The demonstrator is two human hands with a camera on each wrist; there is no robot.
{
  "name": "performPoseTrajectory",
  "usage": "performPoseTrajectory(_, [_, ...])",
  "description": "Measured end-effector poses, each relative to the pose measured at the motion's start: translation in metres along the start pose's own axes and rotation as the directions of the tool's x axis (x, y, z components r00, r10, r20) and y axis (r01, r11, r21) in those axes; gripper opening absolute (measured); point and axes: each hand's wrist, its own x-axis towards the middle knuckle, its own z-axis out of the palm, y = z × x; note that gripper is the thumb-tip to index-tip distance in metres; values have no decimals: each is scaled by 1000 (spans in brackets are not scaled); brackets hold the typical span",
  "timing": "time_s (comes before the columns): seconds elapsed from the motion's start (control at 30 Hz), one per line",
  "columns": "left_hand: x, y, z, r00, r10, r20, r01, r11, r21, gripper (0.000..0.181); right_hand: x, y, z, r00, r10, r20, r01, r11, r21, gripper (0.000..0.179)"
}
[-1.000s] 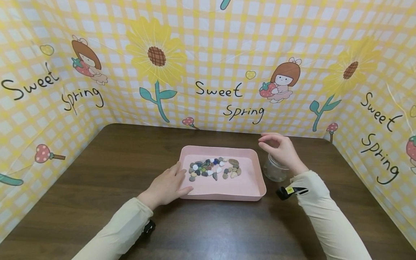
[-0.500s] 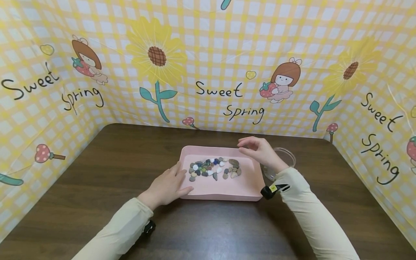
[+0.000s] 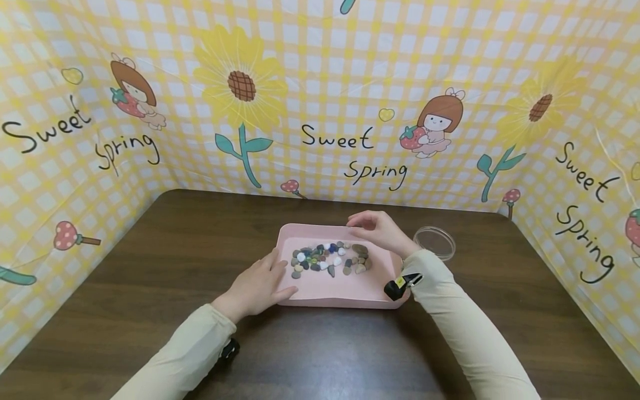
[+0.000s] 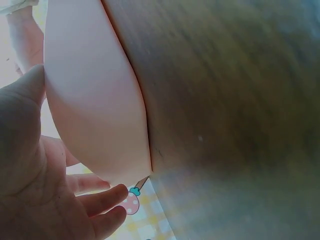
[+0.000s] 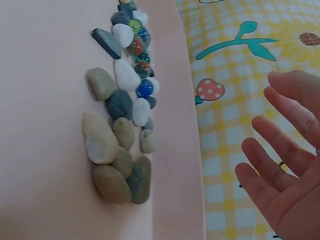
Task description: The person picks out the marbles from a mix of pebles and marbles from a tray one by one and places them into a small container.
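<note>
Head view: illumination bright, even across printed cloth (image 3: 320, 83). Soft glare on near part of tabletop (image 3: 320, 355); soft shadows below tray (image 3: 345, 304) and beside right sleeve (image 3: 475, 333). Wide-angle distortion: cloth stretched, leaning outward at side edges. Left wrist view: upper left edge overexposed; tabletop dark, blurred, pale haze toward bottom. Right wrist view: dimmer than head view, colours muted; small highlights on glass marbles (image 5: 144, 88); shading at lower left.
</note>
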Motion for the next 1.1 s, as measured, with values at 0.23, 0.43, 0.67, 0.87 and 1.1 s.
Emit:
performPoseTrajectory(0.23, [0, 0, 0, 1000, -2, 6, 2, 1000, -1, 68, 9, 9, 9, 1000, 6, 18, -6, 1000, -26, 20])
performPoseTrajectory(0.43, [1, 0, 1, 1000, 0, 7, 0, 1000, 1, 68, 14, 13, 16, 997, 61, 49, -61, 998, -7, 22])
performPoseTrajectory(0.67, [1, -1, 1, 1000, -2, 9, 2, 1000, 0, 68, 17, 17, 25, 995, 48, 92, -46, 999, -24, 20])
performPoseTrajectory(0.87, [1, -1, 1, 1000, 0, 6, 0, 1000, -1, 68, 17, 19, 32, 995, 20, 100, -14, 998, -63, 18])
performPoseTrajectory(1.1, [0, 0, 0, 1000, -3, 9, 3, 1000, -3, 68, 21, 24, 40, 984, 117, 131, -99, 985, -141, 17])
